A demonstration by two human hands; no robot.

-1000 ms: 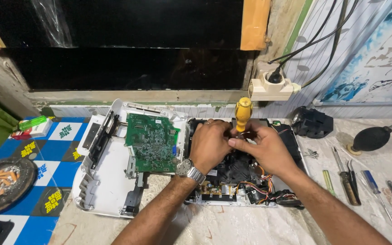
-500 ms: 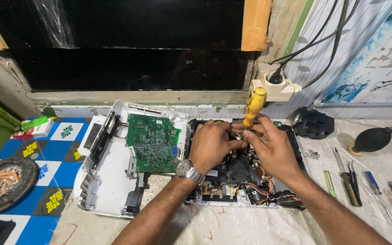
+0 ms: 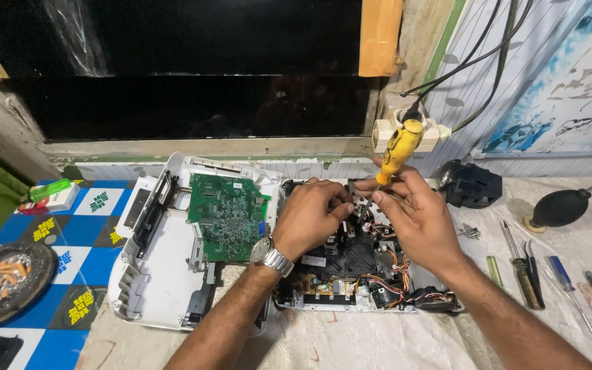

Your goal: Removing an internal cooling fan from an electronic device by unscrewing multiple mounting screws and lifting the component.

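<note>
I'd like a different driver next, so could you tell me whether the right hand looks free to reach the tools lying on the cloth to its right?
Probably not yet: the right hand holds the yellow screwdriver, though nothing blocks the path to the tools.

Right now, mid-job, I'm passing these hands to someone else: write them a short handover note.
Right hand: holds the yellow-handled screwdriver raised and tilted, tip hidden behind the fingers.
Left hand: fingers down in the opened device chassis, by the black inner parts.
Done: white top cover is off and lies left of the chassis, with the green circuit board resting in it.
Loose screws lie right of the chassis, spare screwdrivers beyond.
Left: chassis internals remain in place, wired.
</note>
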